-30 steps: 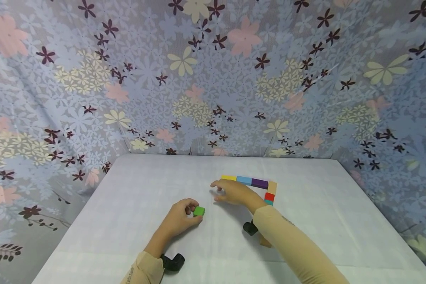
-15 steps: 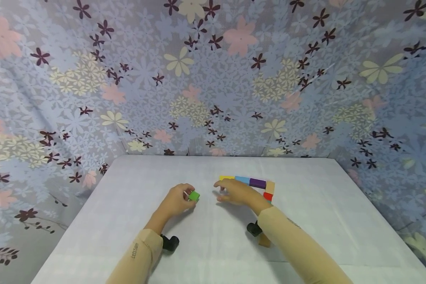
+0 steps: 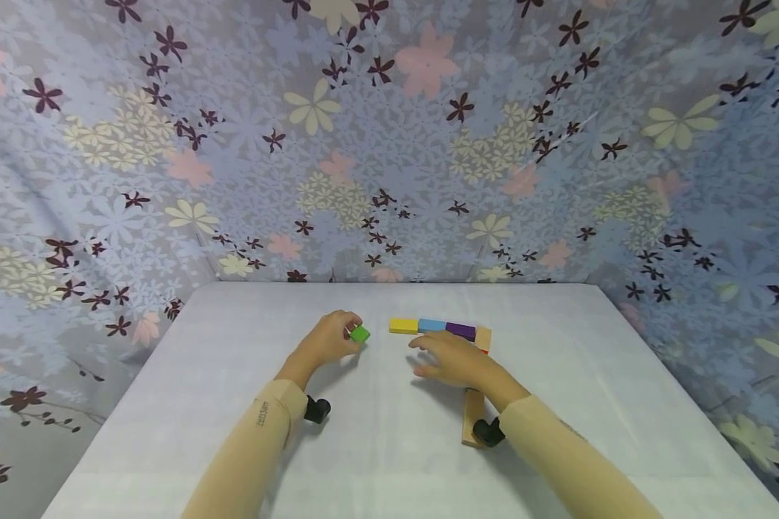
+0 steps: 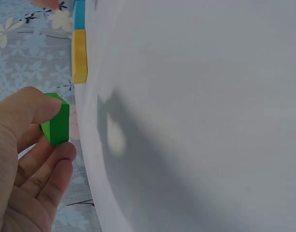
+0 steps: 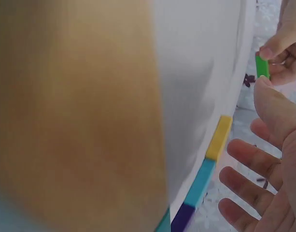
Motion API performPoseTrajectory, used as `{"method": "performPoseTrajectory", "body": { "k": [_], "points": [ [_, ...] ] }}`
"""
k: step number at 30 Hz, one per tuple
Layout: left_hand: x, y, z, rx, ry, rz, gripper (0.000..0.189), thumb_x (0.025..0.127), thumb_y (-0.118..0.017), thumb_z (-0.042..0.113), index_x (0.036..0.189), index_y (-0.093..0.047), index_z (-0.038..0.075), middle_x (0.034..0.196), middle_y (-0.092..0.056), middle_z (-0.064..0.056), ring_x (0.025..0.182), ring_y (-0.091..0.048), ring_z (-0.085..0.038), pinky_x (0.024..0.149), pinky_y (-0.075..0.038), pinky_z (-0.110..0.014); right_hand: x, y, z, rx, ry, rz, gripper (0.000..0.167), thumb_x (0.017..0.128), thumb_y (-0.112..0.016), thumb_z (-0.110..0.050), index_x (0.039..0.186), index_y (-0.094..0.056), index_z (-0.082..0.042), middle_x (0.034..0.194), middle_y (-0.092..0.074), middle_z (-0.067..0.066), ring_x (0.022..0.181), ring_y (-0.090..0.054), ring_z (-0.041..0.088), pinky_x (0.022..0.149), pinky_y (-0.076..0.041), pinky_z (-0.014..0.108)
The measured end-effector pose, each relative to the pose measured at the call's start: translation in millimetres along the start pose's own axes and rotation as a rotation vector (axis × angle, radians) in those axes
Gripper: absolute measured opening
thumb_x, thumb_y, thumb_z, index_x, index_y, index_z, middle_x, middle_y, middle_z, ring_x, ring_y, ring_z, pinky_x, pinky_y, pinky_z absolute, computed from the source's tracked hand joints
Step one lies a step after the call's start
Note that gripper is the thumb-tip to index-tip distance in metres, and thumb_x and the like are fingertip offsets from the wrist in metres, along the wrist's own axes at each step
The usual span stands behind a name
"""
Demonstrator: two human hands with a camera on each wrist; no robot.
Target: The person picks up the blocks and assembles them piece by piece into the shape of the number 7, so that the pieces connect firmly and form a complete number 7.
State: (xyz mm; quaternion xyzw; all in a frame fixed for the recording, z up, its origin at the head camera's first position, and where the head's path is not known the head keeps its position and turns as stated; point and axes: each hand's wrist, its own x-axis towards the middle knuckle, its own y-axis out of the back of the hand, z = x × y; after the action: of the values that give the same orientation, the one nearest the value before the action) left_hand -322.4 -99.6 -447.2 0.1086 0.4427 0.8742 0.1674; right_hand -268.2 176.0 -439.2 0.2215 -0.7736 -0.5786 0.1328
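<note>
A small green block (image 4: 60,121) is pinched between the thumb and fingers of my left hand (image 3: 327,339). In the left wrist view it is raised off the white table, whose surface carries the hand's shadow. Just right of it in the head view lies the yellow block (image 3: 403,326), the left end of a row with a light blue block (image 3: 431,325) and a purple block (image 3: 461,330). My right hand (image 3: 454,358), fingers spread and holding nothing, hovers in front of that row. It partly hides the blocks at the row's right corner.
A tan wooden block (image 3: 483,339) turns the row toward me, with a sliver of a red block (image 3: 483,352) below it. Nearer to me, a long wooden block (image 3: 472,418) lies partly behind the right wrist's black camera (image 3: 489,432). Flowered cloth (image 3: 389,144) hangs behind the white table (image 3: 389,461).
My left hand has carried the green block away from me, up to near the row's yellow end. My right hand has drawn back slightly, uncovering the yellow and light blue blocks.
</note>
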Motion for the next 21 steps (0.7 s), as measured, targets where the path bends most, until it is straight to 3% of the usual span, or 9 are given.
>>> {"method": "performPoseTrajectory", "body": {
  "k": [5,13,21],
  "points": [
    [10.5,-0.5,2.4,0.04,-0.022,-0.014,0.042,0.083,-0.073,0.014,0.124,-0.065,0.005,0.109,-0.065,-0.008,0.093,-0.061,-0.019,0.087,-0.053,-0.037,-14.1,7,10,0.026,-0.028,0.012,0.053,0.094,-0.066,-0.043,0.14,-0.054,-0.02,0.137,-0.06,0.001,0.131,-0.052,0.025,0.109,-0.042,0.049],
    [19.3,-2.3,-6.4,0.038,0.009,-0.022,0.061,0.086,-0.072,0.014,0.142,-0.051,0.006,0.117,-0.064,-0.011,0.102,-0.061,-0.022,0.095,-0.052,-0.041,-26.7,12,22,0.062,-0.057,0.013,0.053,0.095,-0.064,-0.043,0.141,-0.054,-0.018,0.135,-0.059,0.005,0.128,-0.053,0.026,0.108,-0.042,0.052],
    [31.1,-5.6,-5.1,0.099,-0.036,-0.058,0.038,0.089,-0.071,0.012,0.125,-0.062,0.007,0.117,-0.066,-0.007,0.11,-0.062,-0.022,0.103,-0.049,-0.039,-37.0,6,33,0.11,-0.102,0.013,0.052,0.095,-0.064,-0.044,0.141,-0.054,-0.02,0.139,-0.057,0.004,0.133,-0.05,0.027,0.111,-0.039,0.053]
  ]
}}
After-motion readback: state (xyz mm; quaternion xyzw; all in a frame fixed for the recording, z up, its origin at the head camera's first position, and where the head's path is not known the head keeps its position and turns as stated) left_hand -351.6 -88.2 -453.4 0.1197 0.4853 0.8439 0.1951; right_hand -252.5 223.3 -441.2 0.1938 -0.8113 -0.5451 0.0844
